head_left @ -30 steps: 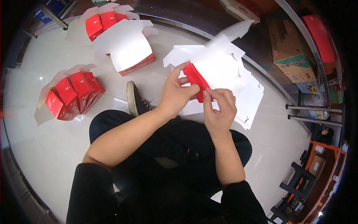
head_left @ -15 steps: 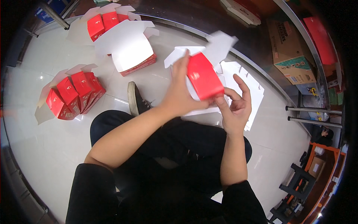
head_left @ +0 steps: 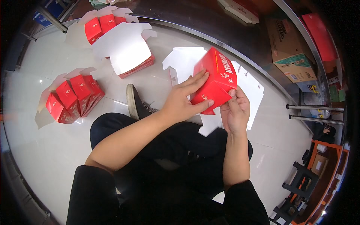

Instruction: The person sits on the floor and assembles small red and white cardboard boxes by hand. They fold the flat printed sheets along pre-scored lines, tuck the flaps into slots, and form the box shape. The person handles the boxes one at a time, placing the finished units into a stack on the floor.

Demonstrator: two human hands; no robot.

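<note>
A red cardboard box (head_left: pixel 213 87) is tilted in front of me above my crossed legs, its printed side turned up. My left hand (head_left: pixel 184 98) grips it from the left, fingers along one side and thumb on the near end face. At the near right corner my right hand (head_left: pixel 236 108) pinches the box edge between thumb and fingers. Under and behind the box lie flat white cardboard blanks (head_left: pixel 252 94), partly hidden by it. Another white cardboard piece (head_left: pixel 183 57) shows just past the box on the left.
Nested red boxes (head_left: pixel 77 93) with open flaps sit on the tiled floor at left. More red boxes (head_left: pixel 107 24) stand farther back, beside a box with a white open lid (head_left: pixel 129 50). A metal-edged shelf (head_left: pixel 180 32) runs behind, with a brown carton (head_left: pixel 290 52) at right.
The box has been turned over, so its printed side shows and its white flaps have swung out of sight. My left hand has slid down and nearer; my right fingers have closed on the corner.
</note>
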